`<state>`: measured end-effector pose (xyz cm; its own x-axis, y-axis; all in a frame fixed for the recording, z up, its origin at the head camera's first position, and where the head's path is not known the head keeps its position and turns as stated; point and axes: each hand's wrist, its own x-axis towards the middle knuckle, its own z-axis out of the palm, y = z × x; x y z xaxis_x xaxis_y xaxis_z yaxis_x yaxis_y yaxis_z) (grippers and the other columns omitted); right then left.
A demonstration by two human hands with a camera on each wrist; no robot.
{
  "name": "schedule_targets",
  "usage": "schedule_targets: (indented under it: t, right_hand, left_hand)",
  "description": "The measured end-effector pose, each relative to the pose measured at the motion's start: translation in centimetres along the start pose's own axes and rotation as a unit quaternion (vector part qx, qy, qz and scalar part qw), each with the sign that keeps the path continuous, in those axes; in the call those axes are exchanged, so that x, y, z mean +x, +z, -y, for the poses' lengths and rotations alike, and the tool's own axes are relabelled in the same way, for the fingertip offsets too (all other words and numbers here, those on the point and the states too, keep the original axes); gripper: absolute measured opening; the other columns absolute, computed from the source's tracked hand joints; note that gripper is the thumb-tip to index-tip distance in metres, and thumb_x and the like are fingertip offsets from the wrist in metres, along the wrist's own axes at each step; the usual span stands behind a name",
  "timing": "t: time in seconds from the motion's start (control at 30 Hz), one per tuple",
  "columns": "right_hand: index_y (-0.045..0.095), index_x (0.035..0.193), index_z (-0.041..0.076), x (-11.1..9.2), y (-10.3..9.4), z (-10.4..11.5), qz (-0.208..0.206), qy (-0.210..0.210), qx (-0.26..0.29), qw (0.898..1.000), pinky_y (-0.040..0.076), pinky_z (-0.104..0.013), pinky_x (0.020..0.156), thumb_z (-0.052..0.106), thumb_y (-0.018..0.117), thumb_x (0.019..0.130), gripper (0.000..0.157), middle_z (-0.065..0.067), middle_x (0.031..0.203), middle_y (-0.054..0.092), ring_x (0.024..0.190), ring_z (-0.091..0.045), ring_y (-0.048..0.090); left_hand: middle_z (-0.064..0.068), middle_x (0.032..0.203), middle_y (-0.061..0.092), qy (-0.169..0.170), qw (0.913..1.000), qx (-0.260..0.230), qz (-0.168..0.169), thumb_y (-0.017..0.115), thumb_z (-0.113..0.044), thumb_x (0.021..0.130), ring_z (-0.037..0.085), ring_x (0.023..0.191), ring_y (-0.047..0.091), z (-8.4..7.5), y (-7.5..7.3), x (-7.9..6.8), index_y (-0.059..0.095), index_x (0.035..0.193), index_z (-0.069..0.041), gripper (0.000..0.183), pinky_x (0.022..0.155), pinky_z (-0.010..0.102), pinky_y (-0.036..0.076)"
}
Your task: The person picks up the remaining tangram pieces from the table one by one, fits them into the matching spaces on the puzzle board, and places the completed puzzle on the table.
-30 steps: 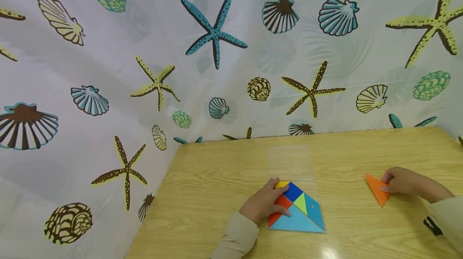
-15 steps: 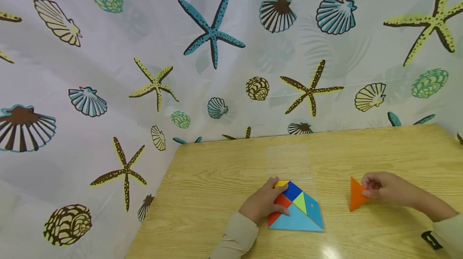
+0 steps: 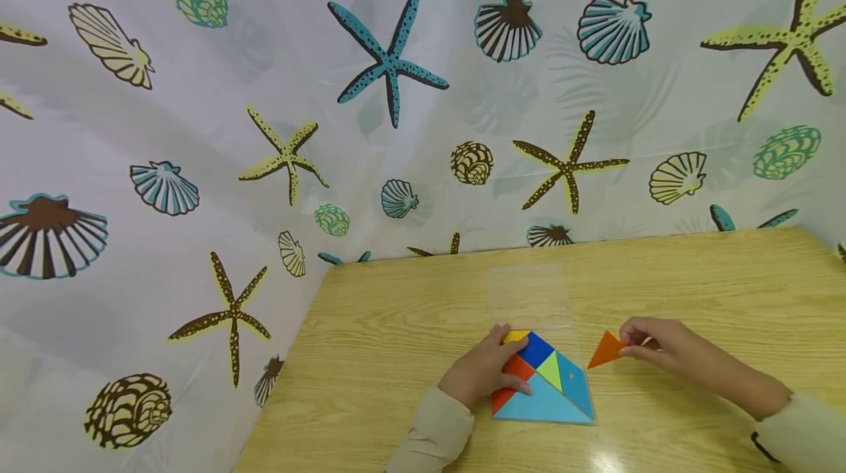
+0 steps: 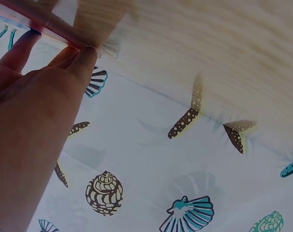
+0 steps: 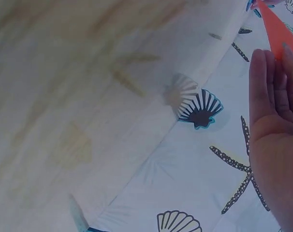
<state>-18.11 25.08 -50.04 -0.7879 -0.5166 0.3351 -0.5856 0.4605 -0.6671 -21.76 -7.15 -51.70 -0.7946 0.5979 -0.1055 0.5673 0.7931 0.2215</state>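
An orange triangle tile (image 3: 604, 350) is pinched between the thumb and fingers of my right hand (image 3: 667, 347), just right of a tangram set. In the right wrist view the same orange triangle (image 5: 279, 34) rises from the fingertips. The tangram tray (image 3: 543, 421) lies flat and holds a yellow piece (image 3: 517, 336), a dark blue piece (image 3: 537, 350), a red piece (image 3: 518, 369), a lime triangle (image 3: 550, 370) and light blue pieces (image 3: 540, 401). My left hand (image 3: 479, 370) rests on the tray's left side, fingers extended, partly covering the yellow and red pieces.
A transparent sheet or lid (image 3: 531, 297) extends from the tray's far edge over the wooden table (image 3: 396, 297). A white curtain (image 3: 423, 186) printed with shells and starfish borders the table at the back and left.
My right hand has carried the orange triangle leftward to beside the tray, and the triangle has turned and tilted up. My left hand has stayed in place on the tray.
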Motion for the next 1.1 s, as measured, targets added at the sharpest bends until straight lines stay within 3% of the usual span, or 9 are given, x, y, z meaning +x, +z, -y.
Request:
schedule_targets:
  t: [0.27, 0.47, 0.57, 0.7, 0.77, 0.93, 1.1]
  right_hand:
    - [0.057, 0.088, 0.018, 0.4, 0.7, 0.4, -0.034, -0.055, -0.062, 0.996, 0.052, -0.021, 0.062, 0.009, 0.066, 0.086, 0.013, 0.006, 0.083, 0.059, 0.077, -0.003, 0.059]
    - [0.059, 0.089, 0.02, 0.8, 1.1, 0.1, -0.064, -0.144, -0.129, 0.979, 0.047, -0.01, 0.064, -0.007, 0.076, 0.069, 0.037, 0.013, 0.086, 0.058, 0.075, -0.001, 0.06]
    - [0.059, 0.089, 0.019, 1.1, 1.2, -0.1, -0.072, -0.177, -0.158, 0.969, 0.046, -0.009, 0.066, -0.008, 0.078, 0.065, 0.04, 0.013, 0.086, 0.058, 0.076, -0.002, 0.06]
    - [0.061, 0.089, 0.019, 1.4, 1.4, -0.3, -0.078, -0.207, -0.181, 0.958, 0.044, -0.009, 0.066, 0.007, 0.076, 0.077, 0.022, 0.013, 0.087, 0.058, 0.076, -0.001, 0.057]
    - [0.06, 0.088, 0.019, 1.6, 1.6, -0.4, -0.079, -0.22, -0.184, 0.955, 0.042, -0.009, 0.065, 0.019, 0.066, 0.088, 0.005, 0.012, 0.088, 0.057, 0.075, 0.0, 0.054]
    - [0.059, 0.085, 0.018, 2.2, 2.1, -0.8, -0.087, -0.26, -0.202, 0.94, 0.039, -0.01, 0.064, 0.031, 0.044, 0.099, 0.024, 0.009, 0.089, 0.054, 0.075, -0.001, 0.048]
    - [0.058, 0.084, 0.015, 2.6, 2.5, -1.4, -0.092, -0.268, -0.234, 0.93, 0.042, -0.013, 0.069, 0.03, 0.039, 0.101, 0.03, 0.002, 0.094, 0.056, 0.08, -0.006, 0.049]
  left_hand:
    - [0.0, 0.149, 0.025, -0.005, 0.9999, 0.009, -0.002, 0.055, -0.063, 0.073, 0.02, 0.139, 0.02, -0.1, 0.0, 0.0, 0.035, 0.143, -0.034, 0.078, 0.099, 0.027, 0.038]
    - [0.0, 0.148, 0.025, -0.001, 1.0, 0.008, -0.005, 0.056, -0.062, 0.073, 0.021, 0.138, 0.02, -0.1, 0.0, 0.0, 0.036, 0.143, -0.033, 0.079, 0.098, 0.026, 0.039]
    - [0.0, 0.149, 0.024, -0.004, 1.0, 0.005, -0.001, 0.056, -0.062, 0.073, 0.021, 0.139, 0.019, -0.1, 0.0, 0.0, 0.035, 0.143, -0.033, 0.079, 0.099, 0.027, 0.038]
    - [0.001, 0.15, 0.023, -0.006, 1.0, 0.001, 0.005, 0.057, -0.061, 0.074, 0.021, 0.139, 0.019, -0.2, 0.0, 0.0, 0.034, 0.144, -0.033, 0.079, 0.1, 0.027, 0.037]
    - [0.002, 0.15, 0.023, -0.003, 1.0, 0.0, 0.005, 0.057, -0.061, 0.074, 0.021, 0.139, 0.019, -0.2, 0.0, -0.1, 0.034, 0.144, -0.033, 0.078, 0.1, 0.027, 0.037]
    - [0.002, 0.15, 0.023, 0.001, 1.0, 0.001, 0.002, 0.056, -0.061, 0.074, 0.021, 0.139, 0.019, -0.1, 0.0, -0.1, 0.034, 0.144, -0.033, 0.078, 0.099, 0.027, 0.038]
    - [0.001, 0.15, 0.023, 0.001, 1.0, 0.006, 0.003, 0.055, -0.062, 0.074, 0.021, 0.139, 0.019, -0.1, 0.1, 0.0, 0.034, 0.144, -0.034, 0.078, 0.099, 0.027, 0.038]
